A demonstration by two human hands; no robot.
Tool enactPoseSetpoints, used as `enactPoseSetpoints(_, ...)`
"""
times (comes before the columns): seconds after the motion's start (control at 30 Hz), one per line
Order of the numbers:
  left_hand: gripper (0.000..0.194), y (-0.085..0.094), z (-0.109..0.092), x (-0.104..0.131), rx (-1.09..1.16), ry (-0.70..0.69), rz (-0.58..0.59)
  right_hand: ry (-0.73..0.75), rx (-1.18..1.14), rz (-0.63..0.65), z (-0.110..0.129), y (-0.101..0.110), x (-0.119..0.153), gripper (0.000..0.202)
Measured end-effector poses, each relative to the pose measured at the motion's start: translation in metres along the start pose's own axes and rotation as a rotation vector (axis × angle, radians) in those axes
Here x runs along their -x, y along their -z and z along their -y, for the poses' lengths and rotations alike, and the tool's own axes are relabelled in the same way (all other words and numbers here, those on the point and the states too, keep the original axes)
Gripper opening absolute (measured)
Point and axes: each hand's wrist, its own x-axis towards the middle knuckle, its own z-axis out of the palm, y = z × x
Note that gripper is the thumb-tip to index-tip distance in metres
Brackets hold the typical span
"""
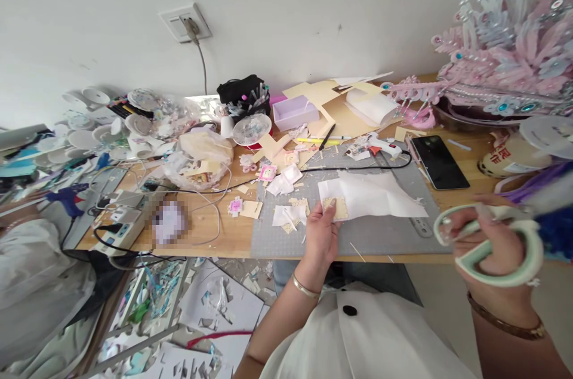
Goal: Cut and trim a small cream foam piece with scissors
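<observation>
My left hand (323, 230) pinches a small cream cut piece (339, 208) together with the edge of a white sheet (376, 193) above the grey cutting mat (268, 242). Over at the right, my right hand (496, 245) has its fingers through the handles of pale green and white scissors (532, 253); their blades are hard to make out. Paper scraps (290, 218) lie on the mat just left of my left hand. Small pink decorated pieces (267, 173) rest farther back.
A black phone (440, 162), a white glue gun (384, 146) with its cable across the mat, and a cup (513, 155) stand rightward. Behind are a lilac box (295, 113) and pink ornaments (505, 68). A power strip (120, 227) and another person's sleeve (40, 283) are at left.
</observation>
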Motion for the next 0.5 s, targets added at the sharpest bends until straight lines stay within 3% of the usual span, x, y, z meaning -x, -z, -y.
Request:
enactPoseSetpoints(0.07,0.043,-0.001,0.000,0.001,-0.006,-0.004,-0.003,-0.228,-0.005,0.425,-0.008,0.007,0.007,0.048)
enactPoseSetpoints(0.13,0.042,-0.002,0.000,0.002,-0.011,-0.009,-0.005,-0.410,0.044,0.734,-0.020,0.015,0.018,0.051)
enactPoseSetpoints(0.17,0.041,-0.003,0.000,0.002,-0.012,-0.013,-0.007,-0.469,0.083,0.817,-0.027,0.017,0.024,0.051)
enactPoseSetpoints(0.3,0.040,-0.005,0.001,0.002,-0.011,-0.023,-0.017,-0.565,0.250,0.951,-0.048,0.020,0.048,0.042)
enactPoseSetpoints(0.5,0.038,-0.010,0.000,0.003,0.007,-0.039,-0.018,-0.602,0.363,0.883,-0.052,0.010,0.067,0.046)
